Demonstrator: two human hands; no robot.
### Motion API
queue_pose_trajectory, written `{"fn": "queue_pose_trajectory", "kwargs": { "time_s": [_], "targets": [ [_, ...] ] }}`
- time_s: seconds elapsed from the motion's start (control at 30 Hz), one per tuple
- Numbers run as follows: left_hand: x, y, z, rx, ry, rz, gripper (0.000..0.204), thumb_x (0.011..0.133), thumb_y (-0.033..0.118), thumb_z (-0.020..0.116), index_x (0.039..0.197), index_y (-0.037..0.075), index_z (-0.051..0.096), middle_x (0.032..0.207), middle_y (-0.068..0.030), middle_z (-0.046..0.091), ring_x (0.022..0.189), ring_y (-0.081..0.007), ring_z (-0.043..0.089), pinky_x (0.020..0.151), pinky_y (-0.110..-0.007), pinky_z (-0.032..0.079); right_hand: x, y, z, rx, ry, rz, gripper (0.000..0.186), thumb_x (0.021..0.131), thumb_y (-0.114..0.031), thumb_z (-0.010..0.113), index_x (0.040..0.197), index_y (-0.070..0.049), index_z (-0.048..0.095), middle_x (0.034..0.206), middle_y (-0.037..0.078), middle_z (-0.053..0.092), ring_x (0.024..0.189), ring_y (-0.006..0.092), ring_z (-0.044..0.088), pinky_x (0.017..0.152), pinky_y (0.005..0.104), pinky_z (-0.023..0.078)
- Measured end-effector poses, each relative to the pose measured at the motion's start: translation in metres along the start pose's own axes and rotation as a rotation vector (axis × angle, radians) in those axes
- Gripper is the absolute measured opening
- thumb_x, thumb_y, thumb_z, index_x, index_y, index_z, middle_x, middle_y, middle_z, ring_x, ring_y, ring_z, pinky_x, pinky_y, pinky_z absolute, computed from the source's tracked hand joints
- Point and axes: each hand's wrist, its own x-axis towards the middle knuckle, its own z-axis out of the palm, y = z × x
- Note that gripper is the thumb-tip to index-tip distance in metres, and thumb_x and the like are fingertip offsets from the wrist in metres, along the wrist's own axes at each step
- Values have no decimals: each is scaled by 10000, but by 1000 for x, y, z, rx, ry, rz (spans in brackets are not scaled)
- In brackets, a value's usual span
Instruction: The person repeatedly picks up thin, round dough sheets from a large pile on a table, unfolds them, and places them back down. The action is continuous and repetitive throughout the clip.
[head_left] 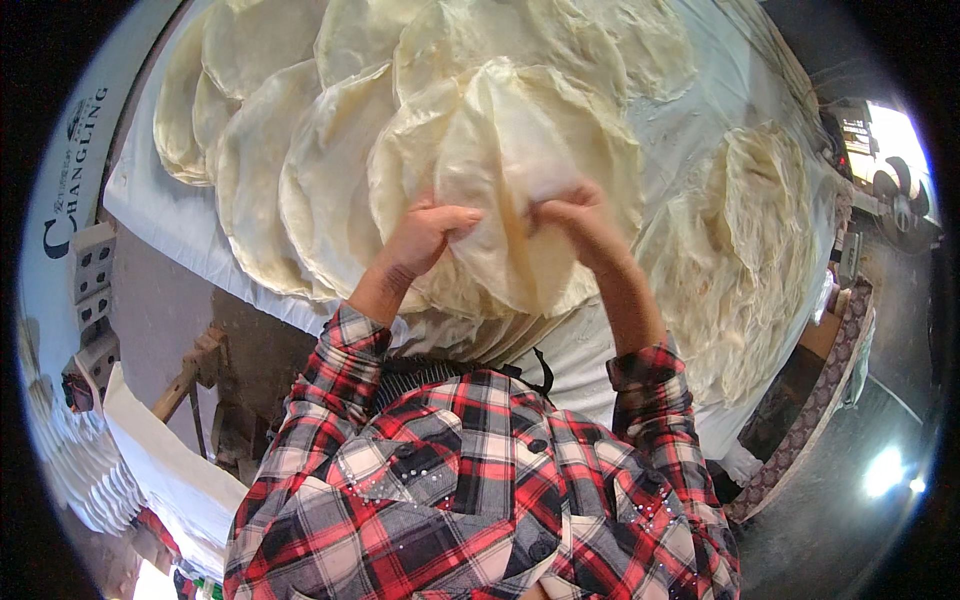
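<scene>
Both of my hands are at the middle of a white-covered table, on a thin, round, cream-coloured sheet point(470, 170). My left hand point(428, 235) pinches it between thumb and fingers on its left side. Opposite, my right hand point(580, 212), slightly blurred, is closed on the sheet's right part, with its fingers partly hidden. A raised fold runs down between the two hands. Under and around it lie more such sheets point(340, 180), overlapping in rows to the left and far side. What the sheets are made of, I cannot tell.
A rumpled, stringy cream heap point(735, 270) lies on the right of the white cloth point(690, 150). A fan point(900, 195) stands at the far right. Wooden legs point(190, 375) and grey hollow blocks point(93, 272) are on the left, near a white sheet-like panel point(165, 470).
</scene>
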Motion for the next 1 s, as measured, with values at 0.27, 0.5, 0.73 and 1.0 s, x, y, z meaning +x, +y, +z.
{"fn": "queue_pose_trajectory", "kwargs": {
  "time_s": [0.27, 0.5, 0.73, 1.0],
  "targets": [
    [2, 8, -70, -821, -167, 88, 253, 812, 105, 521, 984, -39, 636, 934, -149, 675, 825, -220, 658, 747, -336, 547, -47, -11, -76, -155, 314, -159, 335, 757, -71, 504, 1037, 83, 606, 910, 155, 686, 793, 238, 668, 729, 344, 552],
    [-11, 15, -124, -646, 292, 107, 338, 848, 238, 535, 1014, -40, 630, 981, -158, 671, 861, -230, 653, 774, -354, 535, -123, 4, -98, 615, 451, -441, 212, 804, -49, 442, 711, -3, 627, 798, 165, 683, 663, 229, 645, 653, 361, 556],
    [-31, 53, -120, -541, 287, 118, 347, 860, 243, 530, 1041, -39, 619, 1013, -154, 661, 898, -221, 642, 805, -354, 519, -269, 73, -213, 255, 817, -449, 271, 807, -100, 433, 886, 23, 662, 918, 168, 672, 797, 284, 660, 777, 378, 560],
    [-23, 103, -84, -368, 160, 176, 358, 873, 248, 524, 1072, -38, 606, 1048, -150, 650, 941, -211, 629, 840, -354, 501, -379, -47, -247, 249, 1434, -364, 349, 783, -132, 512, 1047, 80, 594, 1000, 159, 645, 864, 242, 654, 775, 342, 554]
  ]
}}
